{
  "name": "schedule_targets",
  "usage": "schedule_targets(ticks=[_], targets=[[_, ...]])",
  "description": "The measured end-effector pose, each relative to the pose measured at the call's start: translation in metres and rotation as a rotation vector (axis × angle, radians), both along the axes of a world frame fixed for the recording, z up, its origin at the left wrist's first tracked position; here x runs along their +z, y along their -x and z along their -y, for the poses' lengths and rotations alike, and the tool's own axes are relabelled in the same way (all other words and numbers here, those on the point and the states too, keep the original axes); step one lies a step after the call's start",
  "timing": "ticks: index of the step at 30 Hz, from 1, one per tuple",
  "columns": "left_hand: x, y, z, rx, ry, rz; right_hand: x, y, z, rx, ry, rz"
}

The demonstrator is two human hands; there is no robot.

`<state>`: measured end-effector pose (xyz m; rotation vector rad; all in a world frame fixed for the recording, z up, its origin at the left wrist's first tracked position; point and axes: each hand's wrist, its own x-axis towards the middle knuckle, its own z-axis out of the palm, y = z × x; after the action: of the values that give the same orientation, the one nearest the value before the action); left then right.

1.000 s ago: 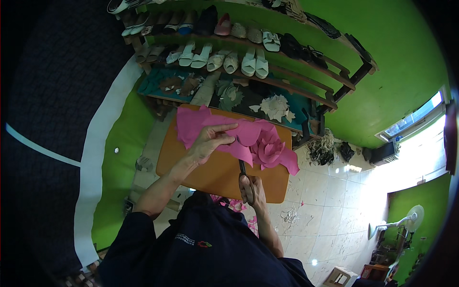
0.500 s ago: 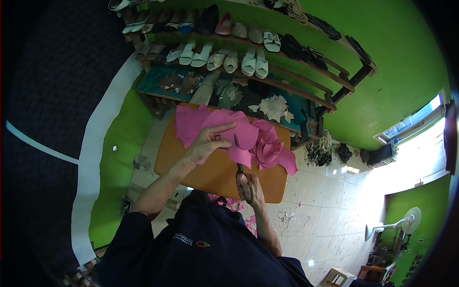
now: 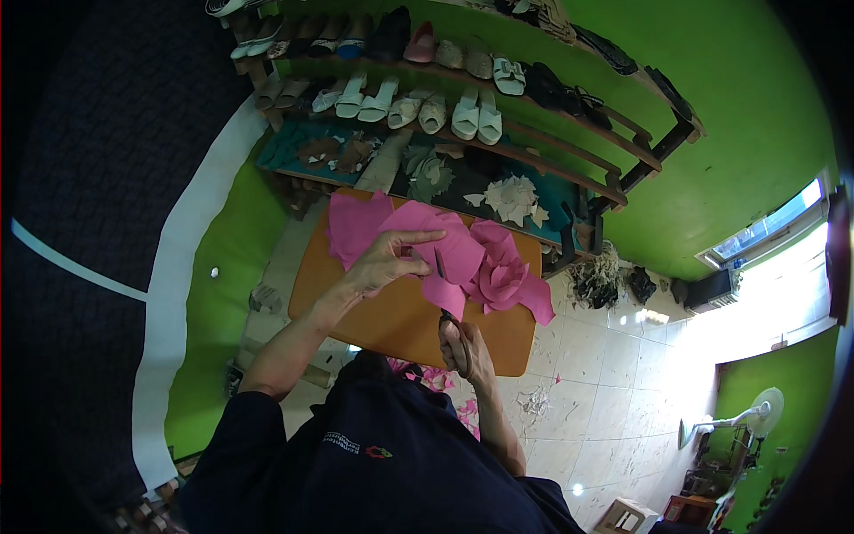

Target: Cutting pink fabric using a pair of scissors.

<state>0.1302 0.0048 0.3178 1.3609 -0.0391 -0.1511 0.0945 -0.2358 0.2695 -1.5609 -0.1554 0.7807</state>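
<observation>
A pair of dark scissors (image 3: 447, 318) is in my right hand (image 3: 469, 349), the fingers wrapped round its handles. Its blades point away from me, with the tip showing against a thin, flexible pink sheet (image 3: 455, 252). From the left, my left hand (image 3: 384, 265) pinches the sheet's near edge between thumb and fingers. A strip of the sheet hangs to the right of the blades. More pink pieces (image 3: 500, 274), curled and overlapping, lie to the right on the brown table (image 3: 382, 313). I cannot make out exactly how far the blades are apart.
Beyond the table stands a rack (image 3: 534, 165) with several rows of shoes and sandals. Its low shelf bears green scraps (image 3: 427, 173) and cream scraps (image 3: 511, 199). Offcuts (image 3: 534, 402) are scattered over the tiled floor on the right. A white fan (image 3: 765, 409) stands farther right.
The pink strip beside the blades has shifted slightly left and bends downward more. My left hand has moved a little along the sheet; the right hand stays nearly in place with the scissors.
</observation>
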Motion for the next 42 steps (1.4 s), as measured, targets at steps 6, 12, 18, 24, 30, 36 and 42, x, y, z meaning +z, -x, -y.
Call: schedule_targets(ticks=[6, 12, 18, 24, 30, 36, 42], targets=[[0.004, 0.001, 0.003, 0.040, -0.015, -0.018, 0.006, 0.001, -0.003, -0.035, 0.050, -0.025], [-0.005, 0.001, 0.006, 0.055, 0.037, -0.018, -0.001, -0.002, -0.003, -0.106, -0.104, -0.111], [-0.007, 0.003, 0.011, 0.098, 0.078, -0.033, -0.004, 0.000, -0.005, -0.129, -0.123, -0.073], [-0.022, 0.004, 0.017, 0.148, 0.186, -0.003, -0.003, -0.001, -0.008, -0.153, -0.137, -0.104], [-0.011, 0.008, 0.028, 0.240, 0.225, -0.029, -0.002, 0.000, -0.011, -0.191, -0.122, -0.077], [-0.017, 0.010, 0.032, 0.283, 0.241, -0.007, -0.005, 0.002, -0.015, -0.196, -0.140, -0.079], [-0.010, 0.014, 0.040, 0.326, 0.217, 0.022, 0.000, 0.003, -0.018, -0.232, -0.065, -0.042]])
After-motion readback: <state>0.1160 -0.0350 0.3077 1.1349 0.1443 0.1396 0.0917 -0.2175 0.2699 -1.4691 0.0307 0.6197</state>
